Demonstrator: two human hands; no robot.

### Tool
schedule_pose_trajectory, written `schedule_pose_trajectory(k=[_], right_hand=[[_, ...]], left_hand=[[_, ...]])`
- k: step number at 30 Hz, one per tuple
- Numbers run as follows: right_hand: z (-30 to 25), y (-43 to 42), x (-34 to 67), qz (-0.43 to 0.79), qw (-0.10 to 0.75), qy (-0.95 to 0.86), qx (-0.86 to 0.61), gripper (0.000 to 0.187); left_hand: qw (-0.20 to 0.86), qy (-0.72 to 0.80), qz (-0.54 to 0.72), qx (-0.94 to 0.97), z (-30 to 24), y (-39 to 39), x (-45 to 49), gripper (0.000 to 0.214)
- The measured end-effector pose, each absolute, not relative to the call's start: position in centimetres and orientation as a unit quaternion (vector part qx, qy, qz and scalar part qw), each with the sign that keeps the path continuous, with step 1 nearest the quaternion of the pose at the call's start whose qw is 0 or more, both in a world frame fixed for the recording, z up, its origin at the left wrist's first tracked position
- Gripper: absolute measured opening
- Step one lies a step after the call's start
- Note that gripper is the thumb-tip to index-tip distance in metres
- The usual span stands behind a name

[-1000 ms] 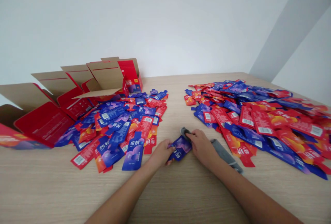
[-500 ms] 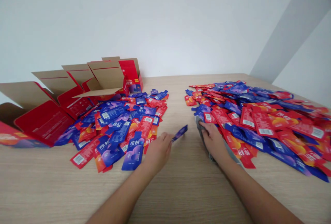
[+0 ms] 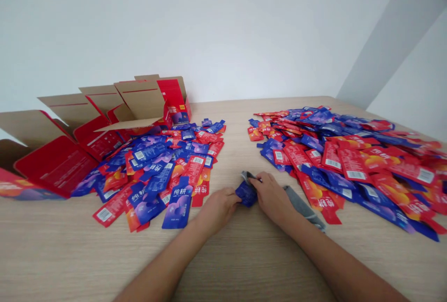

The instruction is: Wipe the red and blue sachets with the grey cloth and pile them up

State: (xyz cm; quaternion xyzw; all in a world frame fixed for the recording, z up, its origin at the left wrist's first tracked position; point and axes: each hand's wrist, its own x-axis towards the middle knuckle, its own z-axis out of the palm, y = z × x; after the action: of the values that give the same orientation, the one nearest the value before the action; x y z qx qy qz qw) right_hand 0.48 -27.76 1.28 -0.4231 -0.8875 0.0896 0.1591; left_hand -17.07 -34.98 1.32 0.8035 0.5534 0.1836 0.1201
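Between my two hands, over the middle of the table, is a small blue sachet [image 3: 246, 194]. The fingers of my left hand [image 3: 218, 206] pinch its left edge. My right hand [image 3: 272, 197] is closed on a grey cloth [image 3: 301, 206], a corner of which shows above the fingers at the sachet's right side. The rest of the cloth trails along the table under my right wrist. Left of my left hand lies a loose pile of blue and red sachets [image 3: 153, 167]. A larger pile of red and blue sachets [image 3: 352, 157] spreads out to the right of my right hand.
Several open red cardboard boxes [image 3: 52, 167] stand in a row at the left, flaps up, behind the left pile. One more red box [image 3: 178, 102] stands at the back. A pale wall [image 3: 223, 36] rises behind the wooden table [image 3: 237, 148].
My right hand has moved left with the grey cloth, from the edge of the right pile to the sachet. The sachet in my left hand has turned and now shows a broad face.
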Motion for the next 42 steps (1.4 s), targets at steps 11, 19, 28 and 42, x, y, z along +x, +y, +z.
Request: schedule_pose_trajectory(k=[11,19,28,42], right_hand=[[0.3,-26.3,1.5,0.091,0.153,-0.874,-0.452,0.042],[-0.3,-25.7,1.8,0.113,0.171,-0.878,-0.432,0.042],[-0.3,-25.8,1.9,0.113,0.170,-0.882,-0.425,0.041],[0.8,-26.6,1.5,0.126,0.152,-0.872,-0.448,0.042]], left_hand=[[0.104,0.645,0.371,0.660,4.8,-32.7,-21.6,0.015],[-0.159,0.809,0.322,0.466,10.7,-34.1,-31.5,0.047],[-0.055,0.807,-0.036,0.587,3.5,-41.8,-23.6,0.059],[-0.236,0.756,0.111,0.601,11.7,-31.1,-26.9,0.054]])
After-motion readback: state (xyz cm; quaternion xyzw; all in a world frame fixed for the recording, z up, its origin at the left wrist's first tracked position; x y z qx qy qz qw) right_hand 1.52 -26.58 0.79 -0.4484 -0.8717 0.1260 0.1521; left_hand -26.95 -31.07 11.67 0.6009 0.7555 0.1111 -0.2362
